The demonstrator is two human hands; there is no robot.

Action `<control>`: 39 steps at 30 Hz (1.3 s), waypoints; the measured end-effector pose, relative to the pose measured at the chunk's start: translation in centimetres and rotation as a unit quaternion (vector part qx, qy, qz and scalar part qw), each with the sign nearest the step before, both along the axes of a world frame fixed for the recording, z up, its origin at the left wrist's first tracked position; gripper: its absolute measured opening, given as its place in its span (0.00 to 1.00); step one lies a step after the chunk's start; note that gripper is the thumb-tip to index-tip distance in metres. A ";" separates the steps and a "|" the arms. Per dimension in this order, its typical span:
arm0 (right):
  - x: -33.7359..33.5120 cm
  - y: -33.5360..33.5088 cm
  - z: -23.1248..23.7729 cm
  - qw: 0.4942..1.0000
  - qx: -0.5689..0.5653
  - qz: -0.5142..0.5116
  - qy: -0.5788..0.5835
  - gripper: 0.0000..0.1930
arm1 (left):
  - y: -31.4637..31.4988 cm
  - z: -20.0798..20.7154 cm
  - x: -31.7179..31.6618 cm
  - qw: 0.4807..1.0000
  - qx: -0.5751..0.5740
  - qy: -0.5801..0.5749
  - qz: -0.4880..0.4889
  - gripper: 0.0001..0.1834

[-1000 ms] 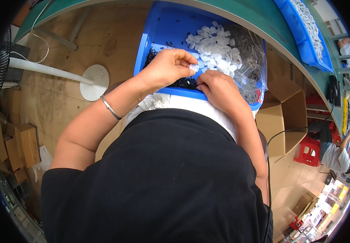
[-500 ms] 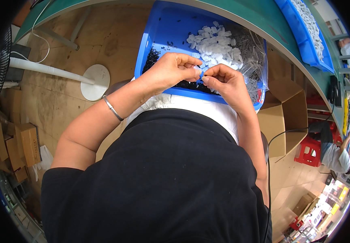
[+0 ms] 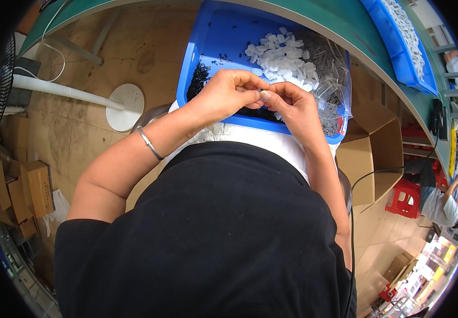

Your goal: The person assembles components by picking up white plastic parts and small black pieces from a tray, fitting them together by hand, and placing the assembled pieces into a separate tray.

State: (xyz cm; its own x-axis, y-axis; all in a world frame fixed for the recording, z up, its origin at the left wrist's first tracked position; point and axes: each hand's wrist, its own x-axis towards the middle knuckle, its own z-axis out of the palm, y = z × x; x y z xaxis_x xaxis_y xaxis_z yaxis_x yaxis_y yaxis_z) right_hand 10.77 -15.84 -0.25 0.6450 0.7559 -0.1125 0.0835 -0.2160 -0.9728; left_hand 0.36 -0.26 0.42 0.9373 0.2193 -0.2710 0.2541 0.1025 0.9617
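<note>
A blue plastic tray (image 3: 203,33) rests at my lap, its far part under the table edge. Over its near part, my left hand (image 3: 230,94) and my right hand (image 3: 296,106) meet, thumbs and forefingers pinched together at the tips. Whatever small piece they pinch is hidden by the fingers. Beyond the hands lies a heap of white translucent plastic pieces (image 3: 282,55). Small black parts (image 3: 199,77) fill the tray's left side and near edge. On the right are grey thin parts (image 3: 327,66) with a clear plastic bag (image 3: 340,85) over them.
A green table (image 3: 340,21) curves across the far side, bearing another blue tray (image 3: 408,47) of whitish parts. Open cardboard box (image 3: 369,159) stands to my right, near a red stool (image 3: 403,199) and a seated person. Left are a fan stand (image 3: 125,107) and cartons (image 3: 38,188).
My right hand has moved left and its fingertips now touch those of my left hand; a small gap showed between them before. The trays and heaps look unchanged.
</note>
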 end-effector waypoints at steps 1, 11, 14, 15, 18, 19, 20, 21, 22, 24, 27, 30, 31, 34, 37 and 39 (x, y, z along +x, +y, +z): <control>-0.1 0.1 0.0 1.000 0.000 0.000 0.000 0.09 | -0.1 0.3 0.0 1.000 0.003 0.001 -0.003 0.13; -1.0 0.3 -0.2 0.982 0.021 -0.049 -0.181 0.05 | -0.5 0.1 -0.1 0.995 -0.091 0.025 0.036 0.14; -0.9 0.4 -0.6 0.922 0.053 -0.035 -0.381 0.03 | -0.3 0.0 0.0 0.989 -0.134 0.039 0.056 0.14; -0.9 0.3 -0.6 0.889 0.055 -0.031 -0.453 0.03 | -0.3 0.0 0.0 0.989 -0.134 0.039 0.057 0.14; -0.8 0.2 -0.6 0.855 0.056 -0.031 -0.514 0.04 | -0.2 0.1 0.0 0.987 -0.139 0.042 0.068 0.13; -0.9 0.3 -0.5 0.855 0.056 -0.030 -0.514 0.04 | -0.3 0.2 -0.1 0.988 -0.134 0.042 0.069 0.13; -0.9 0.3 -0.5 0.858 0.060 -0.031 -0.510 0.05 | -0.3 0.3 -0.1 0.988 -0.129 0.042 0.069 0.13; -0.9 0.3 -0.5 0.860 0.063 -0.031 -0.506 0.05 | -0.4 0.2 -0.1 0.988 -0.129 0.042 0.070 0.13; -0.9 0.3 -0.5 0.860 0.063 -0.030 -0.506 0.05 | -0.4 0.1 -0.1 0.989 -0.127 0.038 0.071 0.13; -1.1 0.2 -0.7 0.899 0.047 -0.030 -0.434 0.05 | -0.5 0.1 -0.1 0.989 -0.125 0.034 0.073 0.12; -1.2 0.2 -0.3 0.930 0.045 -0.030 -0.363 0.05 | -0.5 0.2 -0.1 0.993 -0.099 0.028 0.062 0.13; -1.2 0.2 0.2 0.947 0.045 -0.031 -0.316 0.05 | -0.4 0.3 0.0 0.995 -0.088 0.024 0.050 0.14; -1.2 0.2 0.4 0.947 0.044 -0.031 -0.316 0.05 | -0.4 0.5 -0.1 0.996 -0.082 0.026 0.040 0.15; -1.1 0.2 0.5 0.945 0.048 -0.021 -0.322 0.05 | 0.0 0.2 0.0 0.998 -0.062 0.015 0.015 0.17; -0.9 0.3 0.6 0.943 0.057 -0.014 -0.327 0.04 | 0.3 0.2 -0.1 0.999 -0.050 0.004 0.012 0.17; -0.9 0.3 0.8 0.944 0.064 -0.015 -0.323 0.05 | 0.4 0.6 -0.1 0.998 -0.052 0.008 0.023 0.17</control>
State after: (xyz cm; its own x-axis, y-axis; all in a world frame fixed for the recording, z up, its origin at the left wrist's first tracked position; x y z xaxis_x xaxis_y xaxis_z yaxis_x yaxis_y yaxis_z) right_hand 9.89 -15.55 0.58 0.5687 0.7175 0.4023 0.6644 -0.1123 -0.7389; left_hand 0.26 0.11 0.98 0.9226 0.2312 -0.3087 0.2616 0.2131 0.9414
